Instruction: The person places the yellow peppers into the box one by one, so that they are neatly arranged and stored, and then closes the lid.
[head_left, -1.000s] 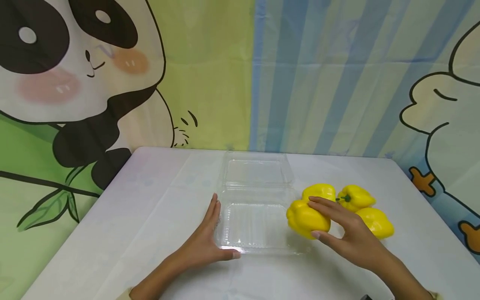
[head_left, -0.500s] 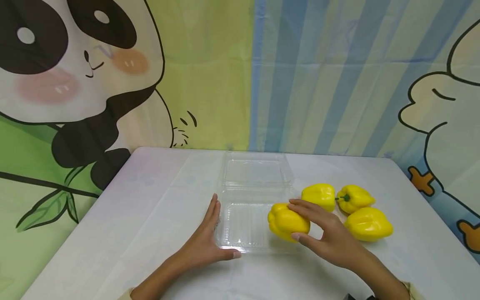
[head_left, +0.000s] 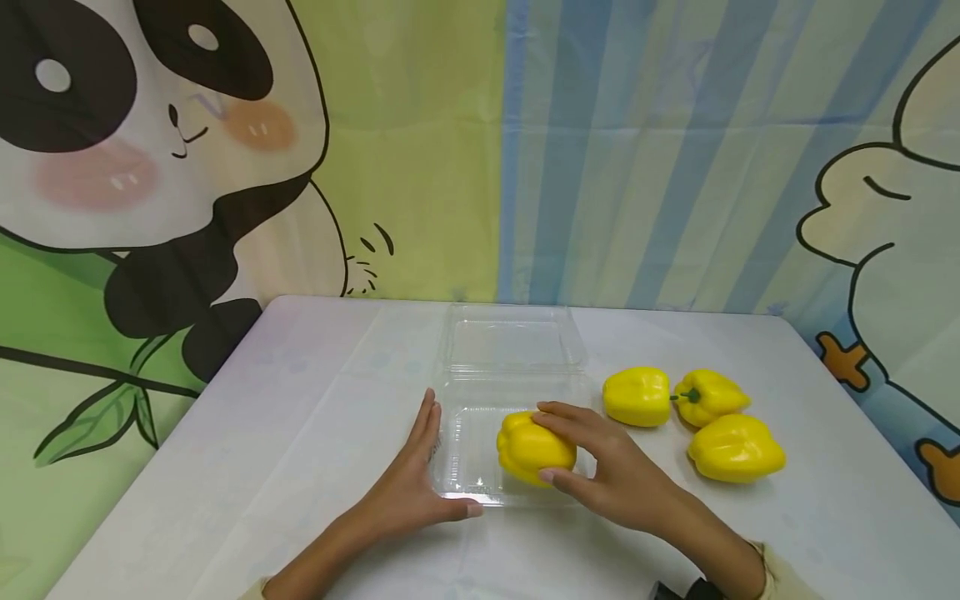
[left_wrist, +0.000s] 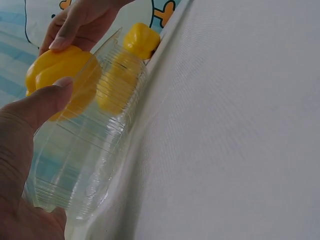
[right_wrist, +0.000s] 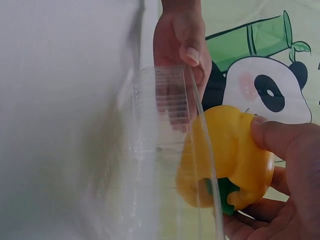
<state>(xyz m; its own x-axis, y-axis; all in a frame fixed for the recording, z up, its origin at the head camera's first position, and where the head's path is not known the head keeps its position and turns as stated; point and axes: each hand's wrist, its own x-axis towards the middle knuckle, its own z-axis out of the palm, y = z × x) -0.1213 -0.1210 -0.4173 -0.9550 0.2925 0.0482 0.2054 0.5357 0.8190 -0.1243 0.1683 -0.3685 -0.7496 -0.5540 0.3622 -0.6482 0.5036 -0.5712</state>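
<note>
In the head view my right hand (head_left: 615,471) grips a yellow bell pepper (head_left: 532,450) from its right side, thumb in front and fingers behind. The pepper is over the base of a clear plastic clamshell container (head_left: 468,454). A green stem shows on this bell pepper (right_wrist: 225,155) in the right wrist view. My left hand (head_left: 405,479) spans the container's front left corner, fingers straight along its left side and thumb at the front rim. From the left wrist, the left thumb (left_wrist: 52,102) lies at the rim of the see-through wall (left_wrist: 75,155).
The container's lid (head_left: 510,337) lies folded back behind its base. To the right sit three more yellow bell peppers: one nearest the container (head_left: 636,396), one behind (head_left: 711,396) and one in front (head_left: 738,448). A white cloth covers the table (head_left: 337,400); a cartoon curtain (head_left: 420,150) hangs behind.
My right hand has carried the bell pepper left, from the container's right edge to over its base. The left hand stays at the corner.
</note>
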